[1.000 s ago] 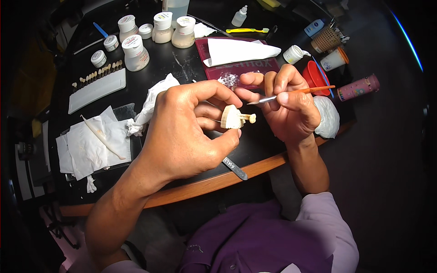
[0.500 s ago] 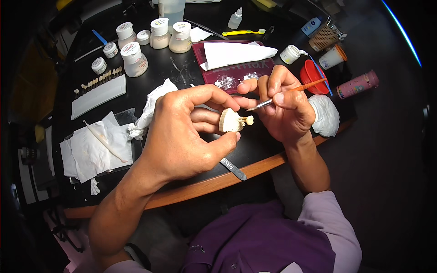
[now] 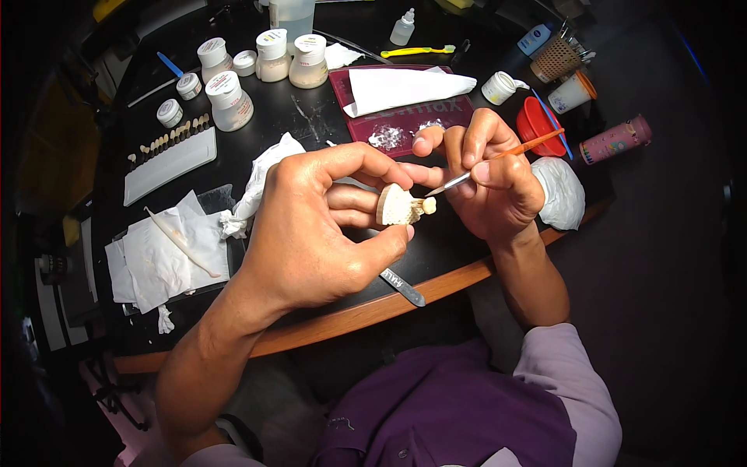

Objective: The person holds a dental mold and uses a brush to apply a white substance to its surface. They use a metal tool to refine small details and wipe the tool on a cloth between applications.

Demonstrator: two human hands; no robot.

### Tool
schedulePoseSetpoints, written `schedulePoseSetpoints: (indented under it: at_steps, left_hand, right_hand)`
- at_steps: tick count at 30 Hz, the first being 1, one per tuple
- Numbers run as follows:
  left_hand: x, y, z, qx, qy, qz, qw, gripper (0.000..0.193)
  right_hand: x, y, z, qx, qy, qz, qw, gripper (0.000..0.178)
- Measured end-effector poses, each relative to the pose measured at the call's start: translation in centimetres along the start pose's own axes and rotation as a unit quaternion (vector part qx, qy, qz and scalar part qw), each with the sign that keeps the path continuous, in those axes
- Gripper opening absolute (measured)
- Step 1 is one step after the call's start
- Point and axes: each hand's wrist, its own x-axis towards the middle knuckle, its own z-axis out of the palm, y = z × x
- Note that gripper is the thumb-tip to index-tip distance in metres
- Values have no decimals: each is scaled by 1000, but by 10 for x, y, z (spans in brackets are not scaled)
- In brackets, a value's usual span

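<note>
Cream, plaster-like, wedge-shaped model (image 3: 394, 208) is pinched between your left hand's (image 3: 315, 210) fingers above the black desk's (image 3: 334, 321) wooden front edge, its knob seemingly turned outward to face the slim orange-handled brush (image 3: 533, 143) clamped in your right hand's (image 3: 502, 191) fingers. Flat grey tool (image 3: 405, 289) lies beneath; your left hand partly hides crumpled white tissue (image 3: 264, 170).

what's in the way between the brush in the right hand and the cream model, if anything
Nothing visible: the brush in the right hand points its tip close to the cream model, with no object between them. The left hand holds the model by its edges, clear of that tip.
</note>
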Motion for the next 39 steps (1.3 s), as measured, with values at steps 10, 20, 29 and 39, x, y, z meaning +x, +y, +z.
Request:
schedulePoseSetpoints:
  at_steps: [10, 20, 29, 39]
  left_hand:
    - [0, 0, 0, 4, 4, 6, 1000, 29]
    - [1, -1, 0, 8, 3, 0, 1000, 30]
    - [0, 0, 1, 5, 14, -6, 1000, 30]
    - [0, 0, 1, -1, 15, -2, 1000, 30]
  right_hand:
    - [1, 0, 0, 0, -4, 2, 1000, 10]
    - [1, -1, -1, -4, -13, -1, 1000, 9]
    - [0, 1, -3, -1, -18, -5, 1000, 8]
    - [1, 1, -3, 9, -18, -10, 1000, 8]
